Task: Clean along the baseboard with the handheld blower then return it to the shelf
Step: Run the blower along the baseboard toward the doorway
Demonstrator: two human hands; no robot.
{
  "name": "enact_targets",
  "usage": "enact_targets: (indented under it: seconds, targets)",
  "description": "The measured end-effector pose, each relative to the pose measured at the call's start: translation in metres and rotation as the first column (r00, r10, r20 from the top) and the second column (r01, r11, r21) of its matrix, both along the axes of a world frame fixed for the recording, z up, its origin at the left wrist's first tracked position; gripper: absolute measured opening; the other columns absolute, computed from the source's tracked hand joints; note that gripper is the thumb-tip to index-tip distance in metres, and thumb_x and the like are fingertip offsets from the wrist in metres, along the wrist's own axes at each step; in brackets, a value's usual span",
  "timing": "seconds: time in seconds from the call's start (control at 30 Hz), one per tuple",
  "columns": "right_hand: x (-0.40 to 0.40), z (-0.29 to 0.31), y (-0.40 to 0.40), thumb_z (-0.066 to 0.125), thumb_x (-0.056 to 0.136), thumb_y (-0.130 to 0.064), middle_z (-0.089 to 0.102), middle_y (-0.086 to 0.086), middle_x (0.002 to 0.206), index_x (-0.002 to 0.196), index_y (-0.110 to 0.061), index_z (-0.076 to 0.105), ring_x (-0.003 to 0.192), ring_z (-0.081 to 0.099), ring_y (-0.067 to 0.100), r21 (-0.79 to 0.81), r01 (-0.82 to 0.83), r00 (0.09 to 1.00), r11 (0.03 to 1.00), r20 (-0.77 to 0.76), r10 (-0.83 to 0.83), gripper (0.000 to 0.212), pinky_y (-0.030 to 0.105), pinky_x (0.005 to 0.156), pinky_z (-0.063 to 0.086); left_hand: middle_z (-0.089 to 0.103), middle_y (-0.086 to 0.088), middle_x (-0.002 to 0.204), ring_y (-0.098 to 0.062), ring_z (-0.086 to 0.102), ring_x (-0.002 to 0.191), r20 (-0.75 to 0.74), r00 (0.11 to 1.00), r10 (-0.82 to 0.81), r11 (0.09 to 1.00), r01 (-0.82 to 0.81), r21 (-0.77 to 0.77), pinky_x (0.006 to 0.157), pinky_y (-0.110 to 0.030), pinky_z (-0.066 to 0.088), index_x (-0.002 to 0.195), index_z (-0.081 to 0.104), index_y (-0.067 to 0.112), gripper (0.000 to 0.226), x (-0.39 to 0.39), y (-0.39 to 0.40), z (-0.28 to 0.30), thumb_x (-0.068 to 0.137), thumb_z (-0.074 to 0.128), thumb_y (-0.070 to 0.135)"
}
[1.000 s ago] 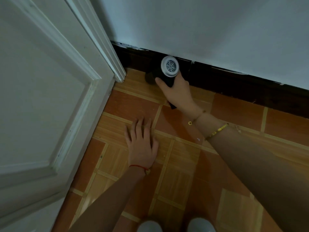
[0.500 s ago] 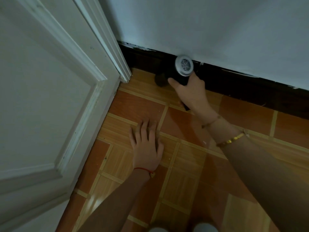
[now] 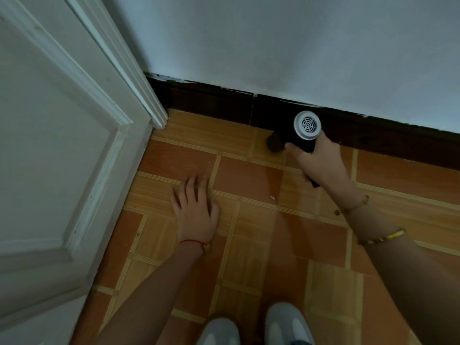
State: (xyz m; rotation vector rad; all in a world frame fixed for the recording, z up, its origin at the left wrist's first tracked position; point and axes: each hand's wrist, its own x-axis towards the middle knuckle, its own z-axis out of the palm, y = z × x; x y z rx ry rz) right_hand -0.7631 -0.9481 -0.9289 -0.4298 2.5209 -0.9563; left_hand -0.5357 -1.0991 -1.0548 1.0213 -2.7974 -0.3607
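My right hand (image 3: 321, 163) grips the handle of a black handheld blower (image 3: 300, 135). Its silver round rear grille faces up at me and its dark nozzle points left, low over the floor, right beside the dark baseboard (image 3: 214, 103). The baseboard runs along the foot of the pale wall from the door frame to the right edge. My left hand (image 3: 195, 209) lies flat on the tiled floor with fingers spread, holding nothing. No shelf is in view.
A white panelled door (image 3: 54, 150) with its frame fills the left side. Orange and wood-pattern floor tiles (image 3: 249, 175) cover the ground. My two grey shoes (image 3: 286, 324) show at the bottom edge.
The blower and my right hand have moved to the right along the baseboard, away from the door frame. My left hand has stayed flat on the floor.
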Motion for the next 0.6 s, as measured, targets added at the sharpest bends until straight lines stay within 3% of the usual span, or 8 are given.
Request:
enact_targets:
  seconds: [0.1,0.23,0.33,0.47,0.53,0.6]
  targets:
    - [-0.001,0.013,0.013,0.066,0.09,-0.039,0.067,0.01,0.076,0.115,-0.015,0.053,0.054,0.062,0.026,0.089,-0.089,0.982,0.992,0.177,0.072,0.037,0.041,0.058,0.06,0.041,-0.013,0.151,-0.033,0.032,0.142,-0.006,1.0,-0.002,1.0,0.002,-0.003,0.117,-0.063,0.015,0.145,0.043,0.014,0.056,0.0,0.001,0.0,0.093,0.044,0.033]
    - [0.003,0.031,0.025,0.066,0.093,-0.032,0.063,0.013,0.069,0.097,-0.008,0.056,0.055,0.06,0.027,0.203,-0.287,0.896,0.936,0.403,0.187,0.026,0.035,0.054,0.054,0.042,-0.013,0.15,-0.034,0.032,0.141,-0.014,1.0,-0.002,1.0,0.001,-0.019,0.117,-0.063,0.015,0.145,0.044,0.014,0.056,0.0,0.001,-0.002,0.092,0.043,0.033]
    - [0.012,0.033,0.029,0.065,0.093,-0.033,0.063,0.009,0.066,0.098,-0.012,0.053,0.049,0.059,0.022,0.228,-0.312,0.9,0.922,0.381,0.211,0.025,0.03,0.047,0.053,0.04,-0.014,0.151,-0.034,0.031,0.141,-0.014,1.0,-0.005,1.0,0.005,-0.019,0.117,-0.063,0.014,0.146,0.042,0.014,0.057,0.0,0.002,-0.003,0.093,0.042,0.034]
    - [0.024,0.029,0.035,0.065,0.093,-0.034,0.062,0.006,0.071,0.113,-0.016,0.046,0.05,0.059,0.022,0.208,-0.311,0.915,0.927,0.328,0.233,0.032,0.03,0.047,0.053,0.04,-0.015,0.151,-0.035,0.031,0.142,-0.014,1.0,-0.007,1.0,0.007,-0.025,0.117,-0.063,0.014,0.146,0.042,0.012,0.057,-0.001,0.002,-0.005,0.093,0.038,0.034]
    - [0.026,0.024,0.039,0.065,0.093,-0.034,0.061,0.005,0.07,0.116,-0.015,0.048,0.05,0.058,0.018,0.184,-0.313,0.905,0.932,0.355,0.234,0.034,0.03,0.05,0.053,0.041,-0.015,0.15,-0.035,0.032,0.141,-0.021,1.0,-0.003,1.0,0.002,-0.031,0.118,-0.063,0.014,0.145,0.043,0.012,0.057,0.0,0.002,-0.006,0.093,0.038,0.034]
    - [0.029,0.014,0.044,0.065,0.092,-0.038,0.061,-0.001,0.074,0.123,-0.014,0.05,0.06,0.058,0.016,0.166,-0.228,0.95,0.959,0.253,0.182,0.042,0.033,0.06,0.053,0.043,-0.014,0.147,-0.034,0.035,0.139,-0.046,0.999,-0.004,0.999,0.003,-0.032,0.117,-0.062,0.015,0.142,0.047,0.012,0.054,-0.001,0.003,-0.005,0.092,0.038,0.032]
